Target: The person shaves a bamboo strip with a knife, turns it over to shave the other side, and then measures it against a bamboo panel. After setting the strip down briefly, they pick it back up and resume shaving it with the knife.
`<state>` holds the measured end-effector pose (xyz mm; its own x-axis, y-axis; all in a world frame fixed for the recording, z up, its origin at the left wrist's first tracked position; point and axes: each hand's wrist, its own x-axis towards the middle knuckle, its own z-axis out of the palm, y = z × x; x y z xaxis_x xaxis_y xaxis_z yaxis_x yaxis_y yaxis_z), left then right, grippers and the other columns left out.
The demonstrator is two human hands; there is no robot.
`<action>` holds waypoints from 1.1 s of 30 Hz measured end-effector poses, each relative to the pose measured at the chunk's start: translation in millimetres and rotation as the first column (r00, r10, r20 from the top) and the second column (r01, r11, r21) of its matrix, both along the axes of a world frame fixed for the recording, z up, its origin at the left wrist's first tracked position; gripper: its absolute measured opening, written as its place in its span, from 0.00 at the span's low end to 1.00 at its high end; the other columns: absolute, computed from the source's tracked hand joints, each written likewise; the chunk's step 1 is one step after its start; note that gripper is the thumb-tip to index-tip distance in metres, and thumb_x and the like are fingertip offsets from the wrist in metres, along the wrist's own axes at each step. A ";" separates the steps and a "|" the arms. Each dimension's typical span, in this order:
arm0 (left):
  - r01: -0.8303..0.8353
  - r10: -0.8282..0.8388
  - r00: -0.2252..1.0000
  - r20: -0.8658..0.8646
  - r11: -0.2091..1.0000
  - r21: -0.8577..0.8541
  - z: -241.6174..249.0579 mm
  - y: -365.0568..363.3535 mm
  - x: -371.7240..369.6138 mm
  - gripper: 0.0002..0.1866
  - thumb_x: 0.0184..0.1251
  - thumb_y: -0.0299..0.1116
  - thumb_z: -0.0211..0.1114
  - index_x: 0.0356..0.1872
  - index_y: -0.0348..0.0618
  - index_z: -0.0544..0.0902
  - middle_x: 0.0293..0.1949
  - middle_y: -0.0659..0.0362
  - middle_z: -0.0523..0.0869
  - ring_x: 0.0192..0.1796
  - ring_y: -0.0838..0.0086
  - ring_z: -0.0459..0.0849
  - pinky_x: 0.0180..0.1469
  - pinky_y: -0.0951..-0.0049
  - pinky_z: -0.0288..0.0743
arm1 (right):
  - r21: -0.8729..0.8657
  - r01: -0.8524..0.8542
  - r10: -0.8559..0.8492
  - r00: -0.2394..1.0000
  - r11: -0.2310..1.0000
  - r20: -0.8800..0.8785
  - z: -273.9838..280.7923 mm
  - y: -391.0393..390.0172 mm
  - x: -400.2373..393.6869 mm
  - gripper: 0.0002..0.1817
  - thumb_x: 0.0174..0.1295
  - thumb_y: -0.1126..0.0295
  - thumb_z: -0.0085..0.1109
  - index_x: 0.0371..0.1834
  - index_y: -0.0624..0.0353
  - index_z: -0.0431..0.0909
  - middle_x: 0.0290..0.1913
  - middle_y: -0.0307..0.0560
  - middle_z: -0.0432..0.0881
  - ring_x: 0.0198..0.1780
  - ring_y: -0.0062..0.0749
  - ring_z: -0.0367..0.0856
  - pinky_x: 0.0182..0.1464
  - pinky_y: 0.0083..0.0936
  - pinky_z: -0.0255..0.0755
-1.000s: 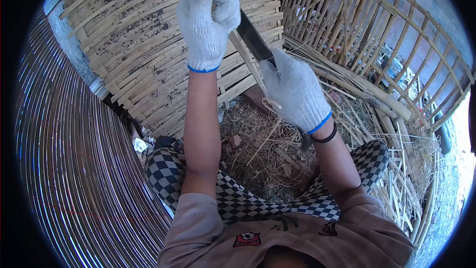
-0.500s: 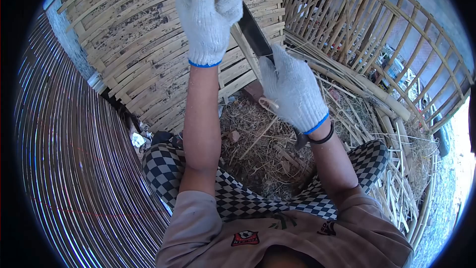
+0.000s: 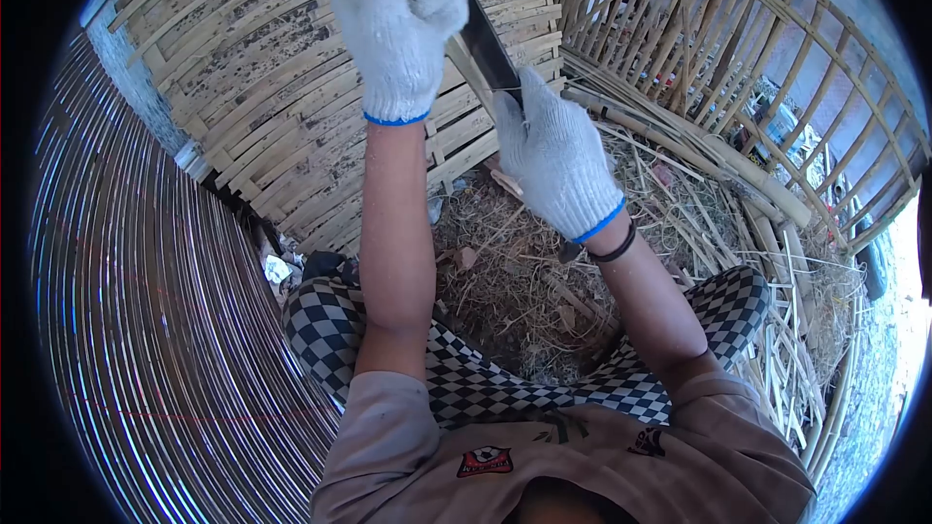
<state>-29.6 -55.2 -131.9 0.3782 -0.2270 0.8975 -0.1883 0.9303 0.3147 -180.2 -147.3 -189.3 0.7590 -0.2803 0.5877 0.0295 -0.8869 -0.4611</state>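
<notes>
My left hand (image 3: 393,34), in a white knitted glove with a blue cuff, is closed near the top edge of the view, around a pale bamboo strip (image 3: 470,68). My right hand (image 3: 558,155), in a matching glove, is lower and to the right, its fingers wrapped round the near end of a long dark blade (image 3: 492,50). The blade runs up and left alongside the strip, towards my left hand. The glove hides the handle, and the blade's far end is hidden too.
A woven bamboo panel (image 3: 272,68) fills the upper left. At the upper right stands a slatted bamboo fence (image 3: 777,49), with thick poles (image 3: 748,170) along its foot. Shavings (image 3: 515,301) cover the ground between my checkered knees. A ribbed surface (image 3: 165,311) lies at left.
Both hands have shifted slightly up and left, together with the blade and strip. The curled shaving near my right hand has changed position.
</notes>
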 end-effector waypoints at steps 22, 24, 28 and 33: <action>0.149 -0.163 0.983 0.086 0.978 0.149 4.1 10.6 0.0 0.27 0.82 0.63 0.50 0.31 0.50 0.67 0.22 0.69 0.61 0.22 0.80 0.57 0.23 0.75 0.51 | 0.071 -0.021 0.034 0.984 0.997 -0.176 -12.5 -14.7 5.8 0.12 0.76 0.63 0.52 0.48 0.62 0.75 0.30 0.60 0.86 0.37 0.59 0.88 0.39 0.50 0.80; 0.161 -0.174 0.982 0.069 0.973 0.166 4.6 17.3 1.1 0.27 0.81 0.62 0.53 0.29 0.52 0.65 0.22 0.69 0.62 0.23 0.80 0.57 0.25 0.76 0.53 | 0.055 -0.015 0.024 0.987 0.998 -0.160 -36.4 -27.9 19.9 0.12 0.76 0.63 0.52 0.48 0.62 0.75 0.30 0.60 0.86 0.37 0.59 0.88 0.39 0.51 0.80; 0.237 -0.262 0.956 0.134 0.955 0.181 6.3 10.9 4.9 0.28 0.82 0.64 0.48 0.29 0.52 0.65 0.21 0.69 0.61 0.22 0.81 0.57 0.24 0.77 0.54 | 0.115 -0.003 0.031 0.970 0.993 -0.242 -28.0 -29.3 5.0 0.12 0.76 0.63 0.51 0.47 0.62 0.74 0.30 0.61 0.86 0.38 0.60 0.88 0.39 0.51 0.80; 0.227 -0.249 0.961 0.118 0.958 0.177 11.0 14.1 13.4 0.27 0.82 0.64 0.50 0.29 0.54 0.65 0.21 0.69 0.62 0.22 0.81 0.58 0.24 0.76 0.54 | 0.141 0.037 -0.023 0.995 0.989 -0.102 -74.1 -34.1 33.4 0.10 0.75 0.63 0.55 0.45 0.58 0.75 0.25 0.59 0.83 0.31 0.60 0.86 0.33 0.52 0.78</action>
<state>-16.2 -41.2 -120.8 0.1709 -0.4407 0.8812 -0.0194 0.8927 0.4502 -146.8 -181.3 -263.4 0.8017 -0.3795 0.4618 -0.0487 -0.8115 -0.5824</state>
